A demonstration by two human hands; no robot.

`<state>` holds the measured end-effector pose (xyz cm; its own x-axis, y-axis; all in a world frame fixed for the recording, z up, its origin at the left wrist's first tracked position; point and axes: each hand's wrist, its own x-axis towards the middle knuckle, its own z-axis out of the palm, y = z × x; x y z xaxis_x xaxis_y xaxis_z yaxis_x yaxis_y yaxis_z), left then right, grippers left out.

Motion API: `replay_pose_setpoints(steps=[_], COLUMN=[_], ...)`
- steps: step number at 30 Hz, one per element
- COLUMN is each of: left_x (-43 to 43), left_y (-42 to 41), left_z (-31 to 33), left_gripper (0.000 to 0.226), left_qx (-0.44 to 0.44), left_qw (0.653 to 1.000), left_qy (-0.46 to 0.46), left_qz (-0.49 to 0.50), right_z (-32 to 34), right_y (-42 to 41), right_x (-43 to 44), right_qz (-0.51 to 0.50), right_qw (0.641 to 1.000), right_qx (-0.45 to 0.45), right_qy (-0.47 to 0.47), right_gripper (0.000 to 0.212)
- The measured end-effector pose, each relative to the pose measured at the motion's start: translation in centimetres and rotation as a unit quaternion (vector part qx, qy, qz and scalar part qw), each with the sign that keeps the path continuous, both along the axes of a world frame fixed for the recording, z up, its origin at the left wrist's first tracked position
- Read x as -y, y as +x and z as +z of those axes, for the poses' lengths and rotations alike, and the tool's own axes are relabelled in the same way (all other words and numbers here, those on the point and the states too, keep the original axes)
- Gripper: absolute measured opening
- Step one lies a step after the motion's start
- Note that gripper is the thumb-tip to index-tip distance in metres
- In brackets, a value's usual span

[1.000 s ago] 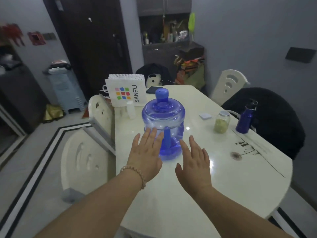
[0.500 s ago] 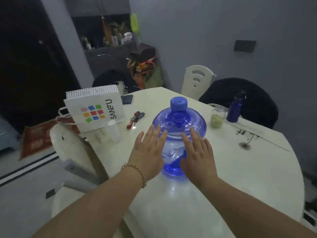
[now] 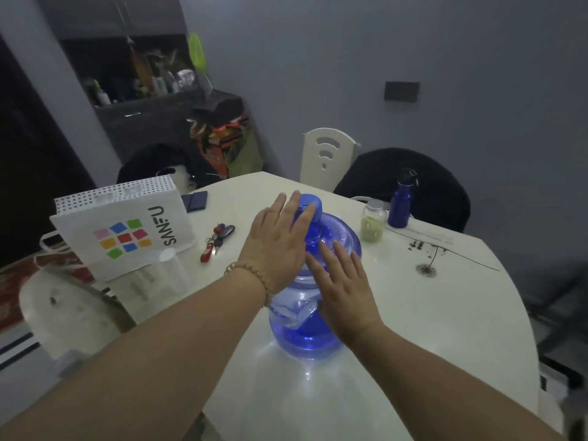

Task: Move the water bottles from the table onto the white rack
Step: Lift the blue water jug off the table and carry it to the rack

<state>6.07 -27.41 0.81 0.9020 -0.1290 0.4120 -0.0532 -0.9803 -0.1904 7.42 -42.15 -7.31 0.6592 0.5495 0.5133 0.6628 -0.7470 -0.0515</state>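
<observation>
A large translucent blue water jug (image 3: 343, 238) with a blue cap stands upright on the white table (image 3: 429, 329), close in front of me. My left hand (image 3: 276, 246) lies flat over its top left, fingers spread and reaching the cap. My right hand (image 3: 343, 291) rests flat against the jug's near side, fingers apart. Neither hand is closed around it. A small dark blue metal bottle (image 3: 400, 205) stands at the table's far right edge. A clear plastic bottle (image 3: 173, 270) sits left of the jug. No white rack is in sight.
A white paper bag (image 3: 127, 227) with coloured squares stands at the table's left. Keys (image 3: 216, 241) and a dark phone (image 3: 197, 201) lie behind the jug, and a glass jar (image 3: 373, 222) of green powder stands beside the metal bottle. Chairs (image 3: 70, 313) (image 3: 327, 157) ring the table.
Both hands have gone from the table in front of the jug onto it: the left rose to the cap, the right onto the near side. The view has swung right and closer.
</observation>
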Motion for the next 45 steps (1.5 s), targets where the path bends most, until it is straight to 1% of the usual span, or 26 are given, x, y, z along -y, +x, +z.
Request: replay_pose_setpoints(steps=[3, 4, 6, 8, 10, 13, 16, 18, 22, 27, 33, 36, 39, 45], left_x=[0.5, 0.7, 1.1, 1.4, 1.6, 1.6, 1.2, 1.2, 0.4, 1.7, 5.0, 6.4, 7.9, 11.7], left_y=[2.2, 2.8, 3.5, 3.8, 4.0, 4.3, 4.3, 4.4, 3.6, 1.1, -3.7, -6.0, -8.1, -11.9], left_z=[1.1, 1.3, 1.2, 0.5, -0.1, -0.5, -1.0, -0.8, -0.8, -1.3, -1.4, -1.4, -1.6, -1.1], left_gripper=[0.067, 0.069, 0.072, 0.069, 0.063, 0.057, 0.053, 0.053, 0.050, 0.045, 0.047, 0.051, 0.054, 0.054], left_qx=[-0.014, -0.025, -0.043, -0.030, -0.003, 0.021, 0.026, 0.032, 0.026, 0.048, 0.045, 0.040, 0.028, 0.004], left_qw=[1.000, 0.999, 0.995, 0.987, 0.978, 0.968, 0.966, 0.967, 0.965, 0.961, 0.959, 0.961, 0.963, 0.966], left_qy=[-0.008, -0.024, -0.089, -0.156, -0.208, -0.246, -0.248, -0.244, -0.245, -0.241, -0.241, -0.234, -0.233, -0.224], left_qz=[-0.002, 0.000, 0.004, -0.005, -0.018, -0.038, -0.063, -0.061, -0.092, -0.125, -0.141, -0.142, -0.131, -0.127], right_z=[-0.4, -0.4, -0.6, -0.6, -0.7, -0.9, -0.9, -0.5, -0.1, -0.5, -1.0, -1.5, -1.8, -2.0], right_y=[0.3, 0.5, 0.8, 0.8, 1.0, 1.4, 1.0, 1.1, -0.8, -4.0, -8.2, -10.0, -11.8, -15.0], right_x=[-0.7, -0.9, -1.2, -1.4, -1.4, -1.1, -1.2, -0.8, -1.8, -0.4, 3.4, 5.5, 7.5, 11.9], right_qz=[-0.007, -0.010, -0.011, -0.011, -0.011, -0.009, -0.019, -0.016, -0.067, -0.091, -0.083, -0.055, -0.044, -0.037], right_qw=[0.999, 0.999, 0.998, 0.997, 0.997, 0.995, 0.996, 0.997, 0.996, 0.995, 0.996, 0.998, 0.999, 0.998], right_qx=[0.004, 0.006, 0.008, 0.006, 0.013, 0.023, 0.027, 0.026, 0.029, 0.011, 0.005, 0.015, -0.002, -0.042], right_qy=[0.037, 0.048, 0.064, 0.072, 0.081, 0.092, 0.087, 0.077, 0.053, 0.042, 0.038, 0.037, 0.026, -0.001], right_gripper=[0.093, 0.092, 0.089, 0.084, 0.085, 0.085, 0.084, 0.083, 0.080, 0.077, 0.068, 0.078, 0.089, 0.095])
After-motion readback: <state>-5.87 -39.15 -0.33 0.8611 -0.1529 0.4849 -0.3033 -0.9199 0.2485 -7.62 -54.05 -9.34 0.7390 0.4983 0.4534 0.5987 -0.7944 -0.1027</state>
